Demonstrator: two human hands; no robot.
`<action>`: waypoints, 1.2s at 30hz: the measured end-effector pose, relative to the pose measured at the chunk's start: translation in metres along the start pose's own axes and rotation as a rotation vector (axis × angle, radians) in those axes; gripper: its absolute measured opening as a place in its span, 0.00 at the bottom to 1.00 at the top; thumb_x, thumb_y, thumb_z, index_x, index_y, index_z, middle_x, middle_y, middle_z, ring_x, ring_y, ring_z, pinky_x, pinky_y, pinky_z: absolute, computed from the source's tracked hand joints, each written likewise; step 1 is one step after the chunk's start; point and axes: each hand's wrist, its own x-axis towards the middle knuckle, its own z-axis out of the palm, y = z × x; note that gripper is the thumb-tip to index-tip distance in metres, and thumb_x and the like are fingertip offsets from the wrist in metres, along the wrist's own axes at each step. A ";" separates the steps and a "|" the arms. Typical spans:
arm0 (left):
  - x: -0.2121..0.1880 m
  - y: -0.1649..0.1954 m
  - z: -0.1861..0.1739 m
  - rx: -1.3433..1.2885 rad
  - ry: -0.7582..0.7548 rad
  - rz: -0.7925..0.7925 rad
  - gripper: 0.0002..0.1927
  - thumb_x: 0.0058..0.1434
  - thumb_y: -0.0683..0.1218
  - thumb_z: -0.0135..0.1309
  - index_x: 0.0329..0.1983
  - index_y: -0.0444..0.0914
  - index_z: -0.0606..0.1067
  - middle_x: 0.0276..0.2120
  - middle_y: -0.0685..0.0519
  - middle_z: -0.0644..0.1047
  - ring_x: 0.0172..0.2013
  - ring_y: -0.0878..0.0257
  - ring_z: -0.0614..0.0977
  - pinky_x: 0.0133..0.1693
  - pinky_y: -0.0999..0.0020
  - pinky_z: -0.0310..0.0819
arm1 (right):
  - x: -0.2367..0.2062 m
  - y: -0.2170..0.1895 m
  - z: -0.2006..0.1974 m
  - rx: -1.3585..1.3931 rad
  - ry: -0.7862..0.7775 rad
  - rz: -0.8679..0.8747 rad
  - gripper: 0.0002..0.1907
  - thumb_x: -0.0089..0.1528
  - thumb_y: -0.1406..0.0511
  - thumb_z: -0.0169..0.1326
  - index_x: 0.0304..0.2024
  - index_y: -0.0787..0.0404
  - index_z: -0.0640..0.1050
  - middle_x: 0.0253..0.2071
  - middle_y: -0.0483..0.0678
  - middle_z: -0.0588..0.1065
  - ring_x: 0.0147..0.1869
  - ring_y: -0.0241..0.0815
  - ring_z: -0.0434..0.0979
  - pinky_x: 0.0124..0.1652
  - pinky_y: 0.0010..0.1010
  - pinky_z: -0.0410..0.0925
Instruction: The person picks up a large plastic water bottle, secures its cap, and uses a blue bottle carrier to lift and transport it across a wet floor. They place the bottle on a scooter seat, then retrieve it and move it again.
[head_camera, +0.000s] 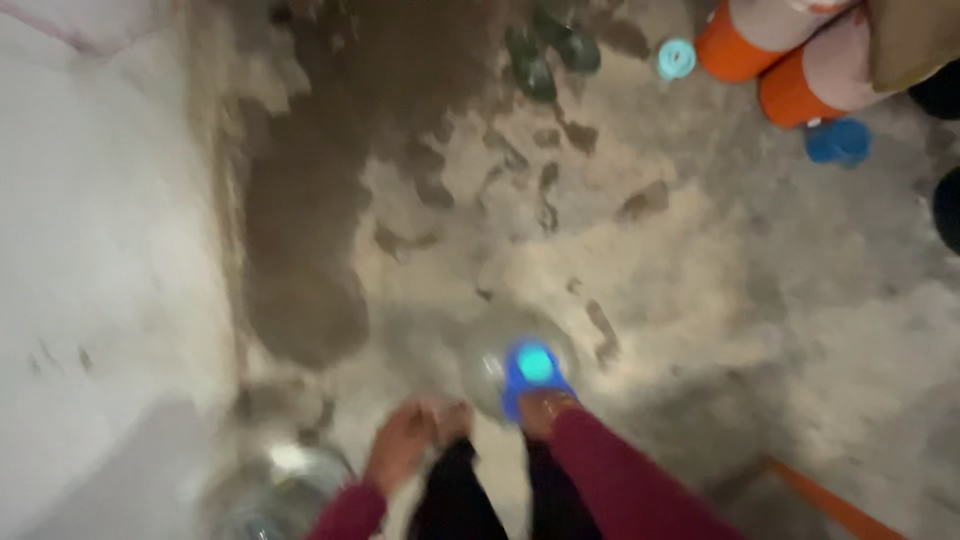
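The picture is blurred. My right hand (545, 410), in a dark red sleeve, grips the blue cap and handle (530, 367) of a large clear water jug (490, 362) that hangs just above the wet concrete floor. My left hand (400, 447) hangs lower left of it, in front of my dark trousers, with fingers pointing down; whether it holds anything is too blurred to tell. A second clear jug (280, 490) stands at the bottom left, close to my left arm.
A white wall (100, 250) runs along the left. Dark wet patches (320, 230) mark the floor. Two orange-based containers (790, 85) lie at the top right with blue caps (838, 140) beside them. Dark green footwear (545, 55) sits at the top. An orange strip (830, 505) crosses the bottom right.
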 end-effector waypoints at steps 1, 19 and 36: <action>-0.012 0.007 0.018 -0.098 -0.005 -0.012 0.10 0.65 0.46 0.53 0.44 0.36 0.80 0.38 0.50 0.83 0.40 0.63 0.83 0.46 0.69 0.76 | -0.004 0.003 -0.005 -0.011 -0.012 -0.005 0.16 0.57 0.63 0.56 0.46 0.60 0.82 0.48 0.61 0.80 0.53 0.61 0.80 0.51 0.50 0.72; 0.186 0.116 -0.098 -0.218 0.058 -0.106 0.12 0.61 0.46 0.57 0.45 0.37 0.80 0.37 0.48 0.85 0.37 0.59 0.88 0.42 0.64 0.81 | 0.136 0.065 -0.269 -0.093 0.030 0.186 0.16 0.55 0.67 0.54 0.44 0.60 0.83 0.47 0.61 0.80 0.53 0.61 0.80 0.52 0.48 0.73; 0.386 0.266 -0.178 -0.131 0.155 0.050 0.12 0.60 0.45 0.55 0.46 0.37 0.80 0.37 0.49 0.86 0.35 0.58 0.87 0.37 0.64 0.80 | 0.270 0.138 -0.442 -0.087 -0.056 0.059 0.20 0.55 0.60 0.57 0.49 0.59 0.80 0.51 0.60 0.77 0.57 0.59 0.78 0.56 0.47 0.71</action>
